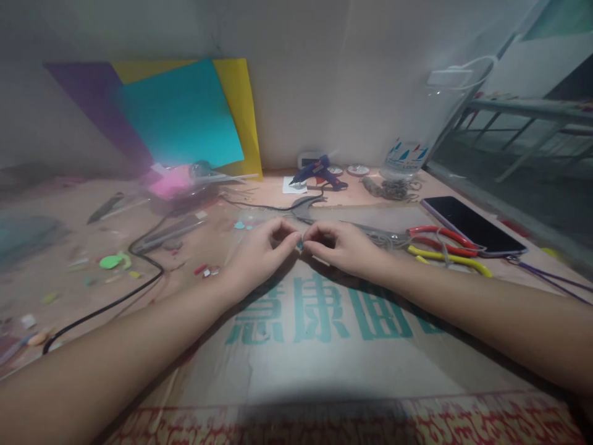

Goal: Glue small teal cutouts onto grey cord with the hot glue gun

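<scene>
My left hand (266, 247) and my right hand (340, 247) meet above a cardboard sheet (287, 371) printed with large green characters. Between their fingertips is a tiny teal piece (300, 245), pinched from both sides and mostly covered by the fingers. Its shape is too small to make out. Small light-blue bits (239, 225) lie just beyond my left hand. To the right of my right hand rest pliers with red handles (442, 235) and a yellow-handled tool (454, 261).
A blue glue gun (317, 173) stands at the back by the wall. A black phone (472, 225) lies at the right, near a clear plastic container (407, 148). A black cable (155, 269) and coloured scraps (111, 262) spread over the left side. Coloured sheets (185, 114) lean behind.
</scene>
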`<state>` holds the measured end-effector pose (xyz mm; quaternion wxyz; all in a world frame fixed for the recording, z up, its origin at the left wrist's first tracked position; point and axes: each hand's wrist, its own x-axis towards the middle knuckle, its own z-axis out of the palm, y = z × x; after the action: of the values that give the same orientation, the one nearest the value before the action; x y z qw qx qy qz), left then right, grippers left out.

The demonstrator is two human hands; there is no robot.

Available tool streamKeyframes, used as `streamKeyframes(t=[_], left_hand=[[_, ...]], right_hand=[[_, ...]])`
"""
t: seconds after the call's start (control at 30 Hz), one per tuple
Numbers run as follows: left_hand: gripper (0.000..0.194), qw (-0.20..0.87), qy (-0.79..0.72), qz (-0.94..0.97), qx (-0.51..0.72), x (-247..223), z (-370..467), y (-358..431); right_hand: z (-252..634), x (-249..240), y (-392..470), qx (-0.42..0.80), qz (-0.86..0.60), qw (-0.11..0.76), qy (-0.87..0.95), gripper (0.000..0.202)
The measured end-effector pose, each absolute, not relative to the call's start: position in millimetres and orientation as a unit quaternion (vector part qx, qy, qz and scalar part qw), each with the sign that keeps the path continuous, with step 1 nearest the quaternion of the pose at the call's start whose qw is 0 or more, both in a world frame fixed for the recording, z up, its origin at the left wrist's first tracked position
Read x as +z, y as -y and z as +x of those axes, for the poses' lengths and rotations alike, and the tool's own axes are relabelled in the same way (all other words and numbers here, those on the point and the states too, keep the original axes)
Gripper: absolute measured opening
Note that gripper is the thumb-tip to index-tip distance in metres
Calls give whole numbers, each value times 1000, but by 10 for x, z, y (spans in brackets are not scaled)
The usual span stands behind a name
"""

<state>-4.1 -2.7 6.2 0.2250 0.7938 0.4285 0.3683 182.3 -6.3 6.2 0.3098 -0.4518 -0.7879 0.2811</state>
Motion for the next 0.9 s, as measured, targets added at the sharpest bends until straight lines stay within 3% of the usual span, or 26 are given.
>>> streamKeyframes(t=[0.57, 0.9], left_hand=[[21, 269, -446, 778, 351, 90, -37, 44], [26, 248, -455, 790, 329, 92, -34, 53]], right_hand=[[1836, 95, 91, 376, -460, 336, 731, 20], [1826, 152, 104, 321, -471, 346, 745, 17]])
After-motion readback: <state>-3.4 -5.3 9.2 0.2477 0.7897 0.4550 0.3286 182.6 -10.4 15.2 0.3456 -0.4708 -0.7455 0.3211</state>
